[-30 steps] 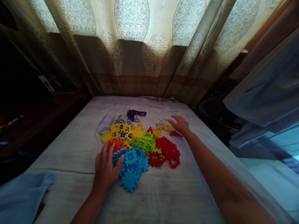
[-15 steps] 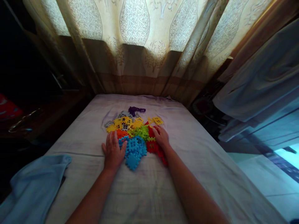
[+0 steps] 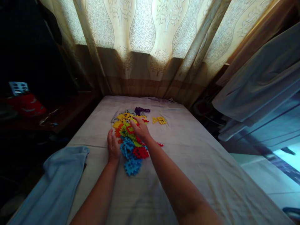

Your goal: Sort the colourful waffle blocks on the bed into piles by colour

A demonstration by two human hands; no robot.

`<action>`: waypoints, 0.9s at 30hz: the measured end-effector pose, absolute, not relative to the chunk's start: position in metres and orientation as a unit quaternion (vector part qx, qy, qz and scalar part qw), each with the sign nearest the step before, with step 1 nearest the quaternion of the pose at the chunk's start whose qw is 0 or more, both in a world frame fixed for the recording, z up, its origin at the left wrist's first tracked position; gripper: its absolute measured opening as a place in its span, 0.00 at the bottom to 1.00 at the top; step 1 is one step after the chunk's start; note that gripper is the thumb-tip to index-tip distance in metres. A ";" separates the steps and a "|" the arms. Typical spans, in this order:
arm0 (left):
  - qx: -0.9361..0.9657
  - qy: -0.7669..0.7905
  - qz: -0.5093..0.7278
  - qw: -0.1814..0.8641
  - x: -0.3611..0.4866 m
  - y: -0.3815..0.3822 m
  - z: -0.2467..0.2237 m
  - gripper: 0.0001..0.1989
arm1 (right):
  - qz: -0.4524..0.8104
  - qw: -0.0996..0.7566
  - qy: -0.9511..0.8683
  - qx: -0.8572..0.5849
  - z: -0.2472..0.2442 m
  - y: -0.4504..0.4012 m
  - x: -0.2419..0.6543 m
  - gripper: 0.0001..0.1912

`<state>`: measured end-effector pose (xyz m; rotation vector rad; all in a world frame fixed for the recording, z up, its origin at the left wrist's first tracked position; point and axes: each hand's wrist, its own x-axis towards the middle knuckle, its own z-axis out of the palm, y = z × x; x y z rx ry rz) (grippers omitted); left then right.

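A heap of colourful plastic interlocking building pieces lies in the middle of the sheet. Blue pieces (image 3: pixel 132 166) are at its near end, with red pieces (image 3: pixel 141 152) beside them. Green pieces (image 3: pixel 127 132), orange pieces (image 3: pixel 118 129) and yellow pieces (image 3: pixel 125 117) follow, and purple pieces (image 3: pixel 141 110) lie farthest back. My left hand (image 3: pixel 113 146) stands on edge along the heap's left side, fingers stretched out. Over the heap's right side, my right hand (image 3: pixel 140 128) lies with fingers extended, touching red and green pieces and hiding some of them.
Apart from the heap, yellow pieces (image 3: pixel 159 120) lie to the right. A light blue cloth (image 3: pixel 63 175) hangs over the left edge of the sheet-covered surface (image 3: pixel 187 150). A patterned curtain (image 3: pixel 140 72) closes off the back; clothes (image 3: pixel 253 81) hang at right. A red container (image 3: pixel 27 104) is at left.
My right hand has swept leftward, pushing red pieces onto the green and blue ones and narrowing the heap. My left hand has turned onto its edge beside it. The view has shifted slightly left.
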<state>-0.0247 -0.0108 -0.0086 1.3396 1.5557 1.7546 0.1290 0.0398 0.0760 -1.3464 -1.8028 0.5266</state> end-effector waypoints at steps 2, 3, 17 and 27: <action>0.471 0.570 0.632 0.232 -0.034 -0.021 -0.005 0.33 | 0.166 0.377 -0.731 -0.544 0.074 0.019 0.160 0.29; 0.467 0.575 0.630 0.235 -0.037 -0.026 -0.003 0.33 | 0.148 0.350 -0.750 -0.541 0.068 0.005 0.175 0.33; 0.541 0.556 0.607 0.171 -0.039 -0.036 -0.008 0.29 | 0.057 0.162 -0.782 -0.599 0.056 0.011 0.110 0.38; 0.534 0.584 0.591 0.158 -0.034 -0.036 -0.011 0.27 | 0.112 0.255 -0.691 -0.667 0.082 0.124 0.178 0.27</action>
